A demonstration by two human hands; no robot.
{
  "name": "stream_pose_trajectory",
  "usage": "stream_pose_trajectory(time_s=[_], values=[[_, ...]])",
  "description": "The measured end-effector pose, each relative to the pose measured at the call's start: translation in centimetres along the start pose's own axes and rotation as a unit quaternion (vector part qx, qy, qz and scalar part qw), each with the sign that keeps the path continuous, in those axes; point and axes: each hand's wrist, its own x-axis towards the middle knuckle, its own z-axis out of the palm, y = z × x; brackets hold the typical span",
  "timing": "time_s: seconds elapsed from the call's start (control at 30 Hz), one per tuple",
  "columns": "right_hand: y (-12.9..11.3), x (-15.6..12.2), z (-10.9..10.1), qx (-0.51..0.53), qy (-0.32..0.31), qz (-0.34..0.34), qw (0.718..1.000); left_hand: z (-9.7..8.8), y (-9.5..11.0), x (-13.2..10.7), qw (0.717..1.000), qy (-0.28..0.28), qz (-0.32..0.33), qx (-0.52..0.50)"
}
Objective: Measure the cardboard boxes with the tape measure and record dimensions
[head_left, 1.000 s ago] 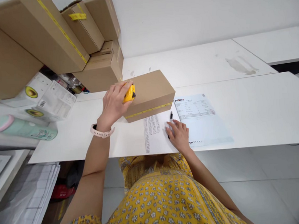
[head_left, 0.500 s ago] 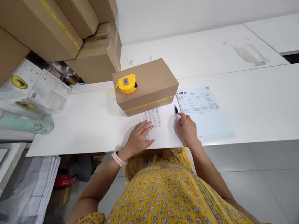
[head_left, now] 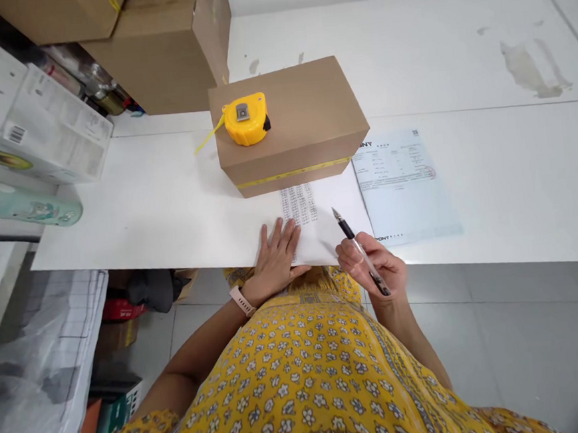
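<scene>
My right hand [head_left: 373,270] grips a pen [head_left: 359,248] at the table's front edge, its tip pointing up and to the left. My left hand [head_left: 277,257] lies flat with fingers apart on a white sheet [head_left: 330,200] that bears columns of small writing. A brown cardboard box [head_left: 306,118] covers the sheet's far part. On top of the box sits a yellow tape measure [head_left: 246,120], a short length of its tape hanging past the box's left edge. Right of the sheet lies a pale blue printed document [head_left: 407,194], partly under the box's corner.
Large cardboard boxes [head_left: 166,53] are stacked at the back left. White cartons with avocado pictures [head_left: 46,122] and a mint green bottle [head_left: 27,200] stand at the left. A plastic-covered checked cloth [head_left: 61,314] lies on a lower surface at the left.
My right hand has lifted from the sheet and drawn back toward me with the pen, turning palm up. My left hand stays on the sheet. The view has tilted down and come closer.
</scene>
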Motion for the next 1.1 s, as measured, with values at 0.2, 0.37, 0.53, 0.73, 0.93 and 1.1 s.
stream_pose_trajectory(time_s=[0.2, 0.37, 0.53, 0.73, 0.93, 1.1], values=[[0.6, 1.5, 2.0, -0.008, -0.082, -0.025, 0.996, 1.1, 1.2, 0.1, 0.998, 0.040, -0.038, -0.024], [1.6, 3.7, 3.2, -0.080, 0.029, -0.029, 0.996, 1.9, 0.6, -0.6, 0.991, 0.108, -0.035, -0.070], [3.6, 4.6, 3.7, -0.217, 0.078, -0.052, 0.972, 2.5, 0.5, -0.8, 0.989, 0.104, -0.047, -0.095], [4.9, 4.5, 3.6, -0.290, 0.145, -0.077, 0.943, 2.5, 0.4, -0.9, 0.987, 0.036, -0.070, -0.140], [4.8, 4.7, 3.8, -0.310, 0.143, -0.071, 0.937, 3.0, 0.3, -1.3, 0.987, 0.067, -0.044, -0.140], [4.7, 5.1, 4.1, -0.338, 0.150, -0.093, 0.924, 3.1, 0.4, -1.1, 0.979, 0.204, 0.005, 0.004]])
